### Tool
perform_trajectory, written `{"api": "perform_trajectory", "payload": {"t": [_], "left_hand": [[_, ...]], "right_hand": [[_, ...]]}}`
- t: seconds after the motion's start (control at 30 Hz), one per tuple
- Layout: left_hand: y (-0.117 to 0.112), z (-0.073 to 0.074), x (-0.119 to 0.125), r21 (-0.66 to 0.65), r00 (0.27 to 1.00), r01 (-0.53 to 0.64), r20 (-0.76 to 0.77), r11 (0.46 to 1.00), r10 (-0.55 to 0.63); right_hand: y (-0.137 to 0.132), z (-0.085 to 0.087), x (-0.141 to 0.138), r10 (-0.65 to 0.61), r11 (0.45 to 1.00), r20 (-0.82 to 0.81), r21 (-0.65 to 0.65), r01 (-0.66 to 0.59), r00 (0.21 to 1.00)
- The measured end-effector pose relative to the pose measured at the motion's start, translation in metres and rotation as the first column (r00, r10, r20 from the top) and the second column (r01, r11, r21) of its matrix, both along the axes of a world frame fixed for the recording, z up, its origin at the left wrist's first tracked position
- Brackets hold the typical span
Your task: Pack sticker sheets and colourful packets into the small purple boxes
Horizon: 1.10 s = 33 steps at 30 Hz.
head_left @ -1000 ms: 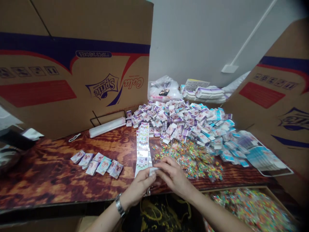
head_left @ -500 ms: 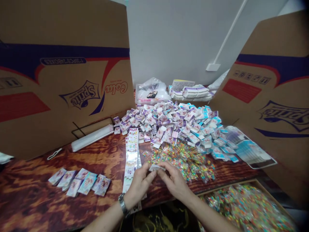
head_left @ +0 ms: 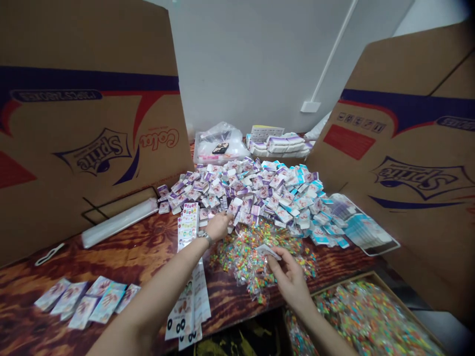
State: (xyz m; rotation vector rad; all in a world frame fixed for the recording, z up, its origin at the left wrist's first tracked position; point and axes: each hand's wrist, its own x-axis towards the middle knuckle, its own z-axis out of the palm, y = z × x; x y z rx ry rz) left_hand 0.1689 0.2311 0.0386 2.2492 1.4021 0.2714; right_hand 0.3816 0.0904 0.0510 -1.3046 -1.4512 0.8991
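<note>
My left hand reaches forward to the near edge of a large heap of small white, purple and blue packets, and its fingers are at the packets. I cannot tell whether it grips one. My right hand pinches a small white packet above a spread of clear bags of colourful beads. Strips of printed stickers lie under my left forearm. Several packets lie in a group at the lower left of the wood-grain table.
An open tray of bead bags sits at the table's near right. Sprite cardboard panels stand on both sides. A plastic roll lies left, with a plastic bag and stacked packs behind the heap.
My left hand has let go of the small packet and moved forward to the heap. My right hand keeps the packet and has moved slightly right. The view has turned left.
</note>
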Motion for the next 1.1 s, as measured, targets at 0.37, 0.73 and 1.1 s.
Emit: {"api": "perform_trajectory", "payload": {"t": [0.37,0.73,1.1], "left_hand": [[0.017,-0.012,-0.002,0.086,0.924,0.225,-0.334,0.971,-0.184],[-0.035,0.042,-0.046,0.262,0.965,0.157,-0.247,0.952,-0.091],[-0.161,0.064,-0.118,-0.045,0.723,-0.451,0.567,0.891,0.395]], "right_hand": [[0.002,0.008,-0.011,0.081,0.995,-0.018,-0.057,-0.082,0.997],[0.032,0.0,-0.035,0.264,0.962,0.365,-0.037,-0.269,0.893],[0.121,-0.034,-0.127,0.45,0.834,0.64,-0.052,-0.55,0.622]]}}
